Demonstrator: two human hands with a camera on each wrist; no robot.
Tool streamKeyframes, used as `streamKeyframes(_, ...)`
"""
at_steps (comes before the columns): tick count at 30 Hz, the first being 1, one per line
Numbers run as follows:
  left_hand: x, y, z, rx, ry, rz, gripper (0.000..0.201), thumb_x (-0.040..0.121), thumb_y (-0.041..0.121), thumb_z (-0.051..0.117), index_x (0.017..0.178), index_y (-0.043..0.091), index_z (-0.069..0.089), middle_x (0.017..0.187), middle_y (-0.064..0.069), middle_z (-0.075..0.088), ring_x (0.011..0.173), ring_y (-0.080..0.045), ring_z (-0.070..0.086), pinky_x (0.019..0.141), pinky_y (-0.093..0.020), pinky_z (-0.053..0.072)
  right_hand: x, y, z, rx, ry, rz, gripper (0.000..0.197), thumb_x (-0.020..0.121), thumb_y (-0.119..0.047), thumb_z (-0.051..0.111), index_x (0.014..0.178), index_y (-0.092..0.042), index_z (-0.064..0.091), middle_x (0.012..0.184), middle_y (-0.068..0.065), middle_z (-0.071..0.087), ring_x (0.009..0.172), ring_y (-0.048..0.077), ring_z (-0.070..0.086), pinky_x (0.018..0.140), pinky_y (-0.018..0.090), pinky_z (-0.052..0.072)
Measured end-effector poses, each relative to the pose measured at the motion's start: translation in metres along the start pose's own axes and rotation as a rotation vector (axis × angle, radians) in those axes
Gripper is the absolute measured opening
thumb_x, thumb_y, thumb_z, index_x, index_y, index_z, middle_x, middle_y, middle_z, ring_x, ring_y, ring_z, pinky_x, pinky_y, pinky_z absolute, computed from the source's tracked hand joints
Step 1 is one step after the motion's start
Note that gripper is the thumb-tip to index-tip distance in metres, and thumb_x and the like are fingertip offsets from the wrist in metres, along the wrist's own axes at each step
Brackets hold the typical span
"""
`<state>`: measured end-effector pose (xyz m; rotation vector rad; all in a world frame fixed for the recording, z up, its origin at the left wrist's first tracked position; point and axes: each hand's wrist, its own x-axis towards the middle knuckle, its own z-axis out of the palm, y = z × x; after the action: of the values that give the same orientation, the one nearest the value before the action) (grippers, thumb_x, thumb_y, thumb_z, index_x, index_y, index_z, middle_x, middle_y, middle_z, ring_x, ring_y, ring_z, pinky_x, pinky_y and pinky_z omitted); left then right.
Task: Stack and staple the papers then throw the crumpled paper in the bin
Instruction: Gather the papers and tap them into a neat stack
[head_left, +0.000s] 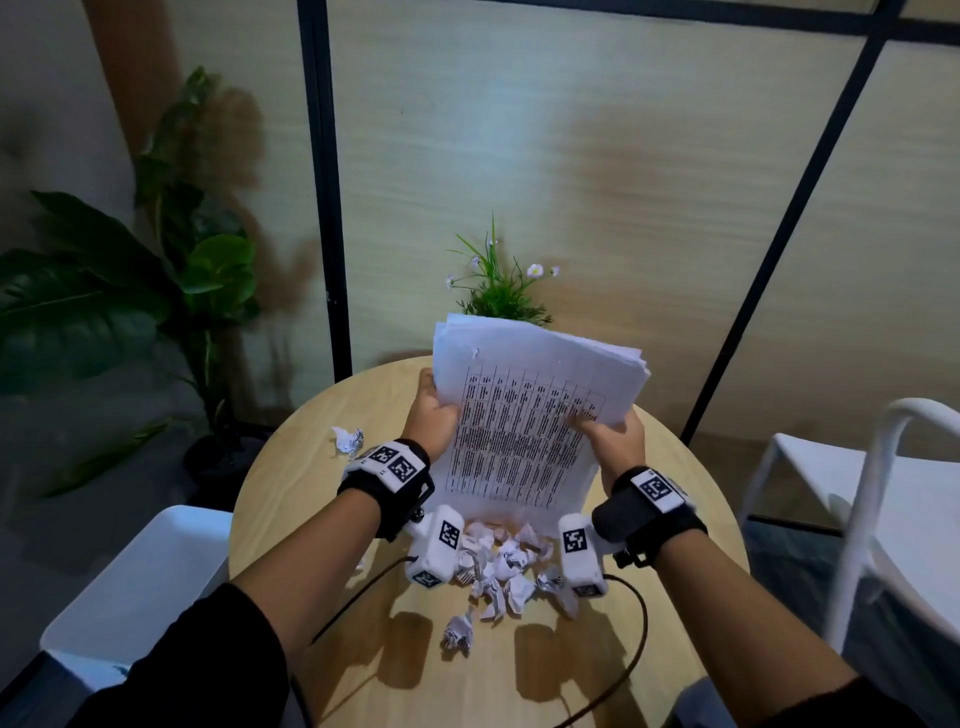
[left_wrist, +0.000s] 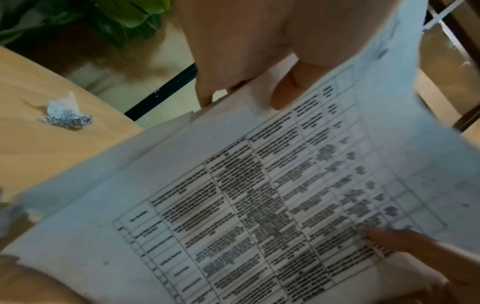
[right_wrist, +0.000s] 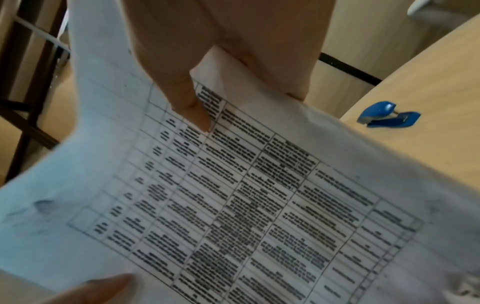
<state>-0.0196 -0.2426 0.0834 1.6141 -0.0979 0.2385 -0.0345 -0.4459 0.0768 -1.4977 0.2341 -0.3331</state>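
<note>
We see a white rectangular bin (head_left: 130, 577) at the lower left of the head view, beside the round desk (head_left: 322, 467); its inside is hidden from us. Above the middle of the pale wood-grain desk, our left hand (head_left: 434, 410) and right hand (head_left: 613, 441) each grasp a side edge of the stack of papers (head_left: 524, 415), thumbs on the printed front, fingers behind. The sheets stand nearly upright, thin and slightly fanned at the top edge, the front one bearing a dense black table. Below the stack, a heap of crumpled paper (head_left: 498, 566) lies on the desk, jagged white lumps with dark print. One more crumpled ball (head_left: 347, 439) sits apart at centre left. In the right wrist view a glossy blue stapler (right_wrist: 388, 114) rests on the desk at upper right.
</note>
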Motion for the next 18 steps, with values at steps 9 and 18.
streamKeyframes(9, 0.009, 0.003, -0.001, -0.065, 0.027, 0.121, 0.033, 0.087, -0.011, 0.048, 0.107, 0.011, 0.032, 0.093, -0.002, 0.054, 0.077, -0.007, 0.054, 0.059, -0.002, 0.046, 0.004, -0.018, 0.014, -0.045, 0.012, -0.116, 0.048, 0.072, 0.004, 0.069, 0.112, -0.014, 0.049, 0.113, 0.016, 0.062, 0.102, 0.031, 0.062, 0.088, 0.045, 0.053)
streamKeyframes(18, 0.020, 0.010, -0.007, -0.025, 0.050, 0.119, 0.041, 0.086, 0.004, 0.062, 0.125, 0.003, 0.048, 0.111, -0.006, 0.059, 0.102, -0.020, 0.058, 0.088, -0.028, 0.049, -0.011, -0.096, 0.037, -0.564, 0.148, -0.896, 0.087, 0.068, -0.009, 0.056, 0.147, -0.010, 0.020, 0.151, 0.011, 0.026, 0.141, 0.026, 0.025, 0.118, 0.042, 0.021)
